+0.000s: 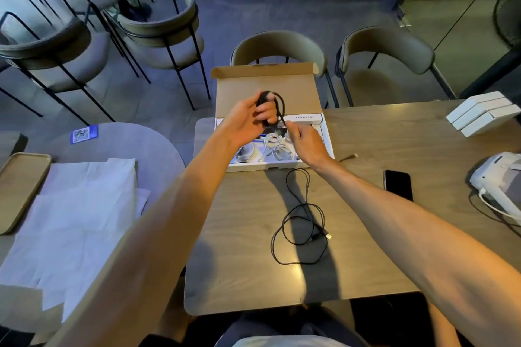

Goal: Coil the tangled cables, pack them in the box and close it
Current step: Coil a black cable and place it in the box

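Note:
An open cardboard box (328, 138) lies at the table's far edge with its lid (267, 90) standing up. Several coiled white cables (277, 149) lie inside it. My left hand (248, 121) is raised over the box, and black cable (279, 105) loops around its fingers. My right hand (306, 141) pinches the same black cable just below the loops. The rest of that cable (301, 222) trails down onto the table in loose curves and ends in a plug (327, 235).
A black phone (398, 184) lies right of the cable. A white device (499, 186) and stacked white boxes (483, 115) sit at the right. White paper (84, 205) and a tray (19, 189) are on the left table. Chairs stand beyond.

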